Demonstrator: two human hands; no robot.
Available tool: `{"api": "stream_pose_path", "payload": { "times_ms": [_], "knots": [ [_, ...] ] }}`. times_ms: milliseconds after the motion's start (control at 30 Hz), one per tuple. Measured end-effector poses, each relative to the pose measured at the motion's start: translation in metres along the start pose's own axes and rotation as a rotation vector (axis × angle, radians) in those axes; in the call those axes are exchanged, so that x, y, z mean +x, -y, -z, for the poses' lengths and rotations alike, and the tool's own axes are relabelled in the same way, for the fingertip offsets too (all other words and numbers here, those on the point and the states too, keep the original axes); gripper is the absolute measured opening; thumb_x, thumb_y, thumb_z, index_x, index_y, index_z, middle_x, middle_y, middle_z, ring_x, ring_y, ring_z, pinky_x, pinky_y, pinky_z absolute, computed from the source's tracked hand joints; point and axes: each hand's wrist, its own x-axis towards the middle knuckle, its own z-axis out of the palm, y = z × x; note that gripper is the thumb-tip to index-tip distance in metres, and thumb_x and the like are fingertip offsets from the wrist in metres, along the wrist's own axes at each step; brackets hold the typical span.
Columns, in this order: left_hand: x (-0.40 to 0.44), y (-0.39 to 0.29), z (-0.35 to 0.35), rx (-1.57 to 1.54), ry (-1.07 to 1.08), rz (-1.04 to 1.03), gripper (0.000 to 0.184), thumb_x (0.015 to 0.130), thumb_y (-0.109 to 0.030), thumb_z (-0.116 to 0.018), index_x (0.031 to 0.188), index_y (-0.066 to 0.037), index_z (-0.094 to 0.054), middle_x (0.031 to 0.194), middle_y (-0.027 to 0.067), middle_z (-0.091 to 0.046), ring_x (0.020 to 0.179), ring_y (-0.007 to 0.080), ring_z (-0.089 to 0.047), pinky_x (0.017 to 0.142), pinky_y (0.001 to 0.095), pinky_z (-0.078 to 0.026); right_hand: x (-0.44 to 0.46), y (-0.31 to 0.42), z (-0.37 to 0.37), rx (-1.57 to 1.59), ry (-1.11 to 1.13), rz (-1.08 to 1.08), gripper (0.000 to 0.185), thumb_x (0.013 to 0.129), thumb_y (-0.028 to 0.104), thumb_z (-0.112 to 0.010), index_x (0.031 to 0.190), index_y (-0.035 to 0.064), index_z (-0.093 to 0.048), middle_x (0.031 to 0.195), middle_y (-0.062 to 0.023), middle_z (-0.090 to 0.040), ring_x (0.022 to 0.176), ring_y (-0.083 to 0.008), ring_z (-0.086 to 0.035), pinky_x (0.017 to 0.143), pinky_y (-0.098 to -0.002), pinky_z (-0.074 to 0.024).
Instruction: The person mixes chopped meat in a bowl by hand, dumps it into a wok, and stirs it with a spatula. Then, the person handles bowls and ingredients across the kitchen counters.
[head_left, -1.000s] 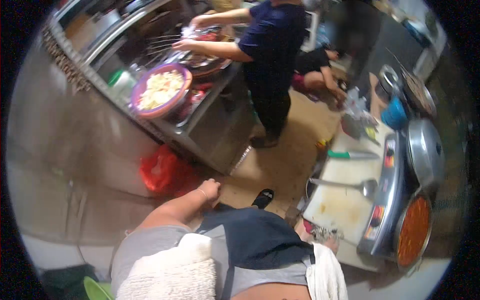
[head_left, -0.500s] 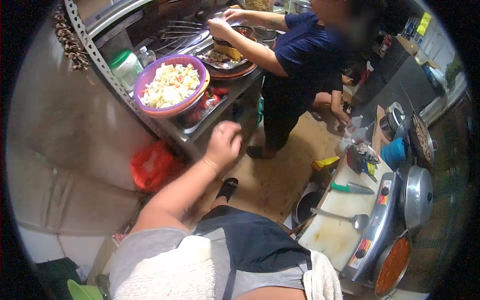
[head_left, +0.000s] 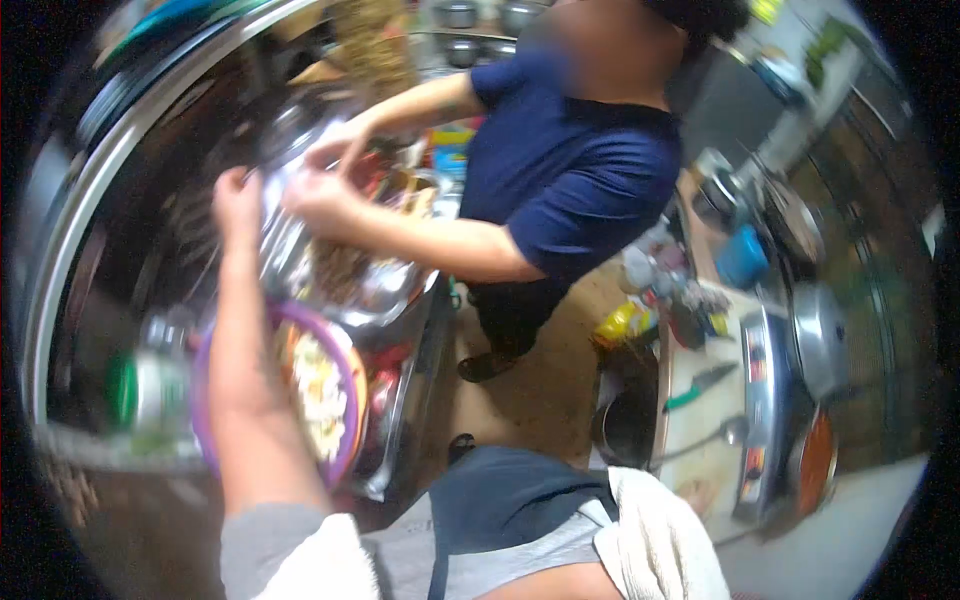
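My left hand [head_left: 238,205] is stretched out over the counter, past the purple bowl [head_left: 203,400], its fingers closed in a pinch. Blur hides whatever may be between them. Thin metal rods [head_left: 190,225] lie blurred beside that hand. Just to its right are the two hands [head_left: 325,185] of a co-worker in a dark blue shirt, above a foil-like metal tray [head_left: 385,290]. Chopped pale vegetables [head_left: 318,395] fill the bowl, partly covered by my forearm. My right hand is out of frame.
A green-lidded jar [head_left: 150,390] stands left of the bowl. To the right, a cutting board [head_left: 690,415] carries a green-handled knife [head_left: 700,388] and a ladle [head_left: 715,437], beside a gas stove [head_left: 762,410], a lidded pot [head_left: 820,340] and a pan of red sauce [head_left: 815,465].
My left hand has moved from beside the counter up and forward over it, beyond the bowl. My view has turned left, and the co-worker's hands now appear closer to mine.
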Motion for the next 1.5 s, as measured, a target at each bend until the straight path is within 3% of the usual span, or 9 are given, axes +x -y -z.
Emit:
{"api": "stream_pose_path", "payload": {
  "times_ms": [200, 267, 567, 800, 900, 1033, 1233, 1367, 1500],
  "knots": [
    [0.062, 0.102, -0.071, -0.114, 0.46, 0.02, 0.032, 0.085, -0.019, -0.069, 0.11, 0.001, -0.063, 0.104, 0.0116, -0.067, 0.094, 0.0183, -0.061, 0.087, 0.03, -0.048, -0.015, 0.093, -0.04, 0.227, 0.096, 0.135, 0.014, 0.08, 0.009, -0.062, 0.093, 0.0037, -0.066, 0.093, -0.0201, -0.06, 0.09, -0.0358, -0.058, 0.083, -0.041, -0.0474],
    [0.046, 0.047, -0.048, -0.142, 0.522, 0.073, 0.031, 0.086, -0.017, -0.068, 0.109, 0.002, -0.061, 0.102, 0.0102, -0.065, 0.09, 0.0167, -0.059, 0.082, 0.0291, -0.048, -0.021, 0.121, -0.044, 0.161, 0.045, 0.284, 0.011, 0.081, 0.007, -0.061, 0.09, 0.0035, -0.066, 0.091, -0.0193, -0.059, 0.086, -0.0362, -0.059, 0.08, -0.0413, -0.0488],
    [0.051, 0.028, -0.013, -0.146, 0.359, 0.405, 0.027, 0.087, -0.018, -0.065, 0.106, 0.0, -0.059, 0.088, 0.004, -0.059, 0.07, 0.0124, -0.053, 0.056, 0.0266, -0.045, -0.062, 0.085, -0.102, 0.378, 0.444, 0.082, 0.014, 0.085, 0.014, -0.055, 0.087, 0.0029, -0.062, 0.09, -0.0198, -0.059, 0.087, -0.0392, -0.059, 0.078, -0.0457, -0.0488],
    [0.029, 0.0, 0.002, -0.164, 0.232, 0.339, 0.023, 0.087, -0.019, -0.065, 0.102, -0.004, -0.06, 0.083, 0.0023, -0.057, 0.065, 0.0114, -0.052, 0.051, 0.0259, -0.042, -0.019, 0.045, -0.13, 0.35, 0.576, 0.004, 0.017, 0.08, 0.016, -0.065, 0.082, 0.0011, -0.058, 0.09, -0.021, -0.057, 0.08, -0.0384, -0.058, 0.07, -0.045, -0.0485],
    [0.028, -0.008, 0.0, -0.044, 0.218, 0.285, 0.023, 0.086, -0.021, -0.066, 0.101, -0.004, -0.06, 0.084, 0.002, -0.058, 0.068, 0.0112, -0.053, 0.051, 0.0265, -0.043, 0.002, 0.048, -0.134, 0.326, 0.653, 0.092, 0.021, 0.078, 0.018, -0.071, 0.082, 0.0021, -0.058, 0.093, -0.0209, -0.057, 0.083, -0.0366, -0.059, 0.069, -0.0436, -0.0483],
    [0.041, 0.017, -0.01, 0.197, 0.218, 0.09, 0.027, 0.083, -0.02, -0.068, 0.099, 0.001, -0.064, 0.09, 0.0095, -0.066, 0.077, 0.0162, -0.059, 0.072, 0.0307, -0.05, 0.031, 0.065, -0.147, 0.28, 0.735, 0.088, 0.024, 0.079, 0.02, -0.072, 0.09, 0.0027, -0.06, 0.095, -0.0193, -0.061, 0.087, -0.0312, -0.061, 0.071, -0.0392, -0.0494],
    [0.044, -0.024, -0.047, 0.359, 0.208, -0.045, 0.036, 0.075, -0.034, -0.064, 0.099, -0.008, -0.071, 0.098, 0.0165, -0.069, 0.093, 0.0291, -0.066, 0.085, 0.0377, -0.049, 0.066, 0.159, -0.15, 0.55, 1.065, -0.226, 0.03, 0.078, 0.019, -0.073, 0.099, 0.0018, -0.062, 0.084, -0.0113, -0.066, 0.072, -0.0177, -0.062, 0.068, -0.0323, -0.0497],
    [0.077, -0.019, -0.089, 0.371, 0.068, -0.068, 0.028, 0.073, -0.026, -0.065, 0.092, -0.007, -0.071, 0.094, 0.0193, -0.069, 0.092, 0.0343, -0.066, 0.085, 0.0418, -0.05, 0.082, 0.307, -0.16, 0.597, 1.181, 0.148, 0.026, 0.079, 0.018, -0.072, 0.098, 0.0032, -0.063, 0.087, -0.0102, -0.066, 0.075, -0.0191, -0.062, 0.071, -0.0339, -0.0491],
    [0.106, -0.001, -0.126, 0.502, 0.32, -0.085, 0.024, 0.076, -0.024, -0.067, 0.092, -0.006, -0.071, 0.104, 0.0209, -0.065, 0.101, 0.035, -0.062, 0.09, 0.0413, -0.05, 0.08, 0.543, -0.13, 0.719, 1.129, 1.006, 0.022, 0.081, 0.017, -0.071, 0.097, 0.0046, -0.064, 0.089, -0.009, -0.067, 0.078, -0.0205, -0.062, 0.074, -0.0354, -0.0485]
  ]
}}
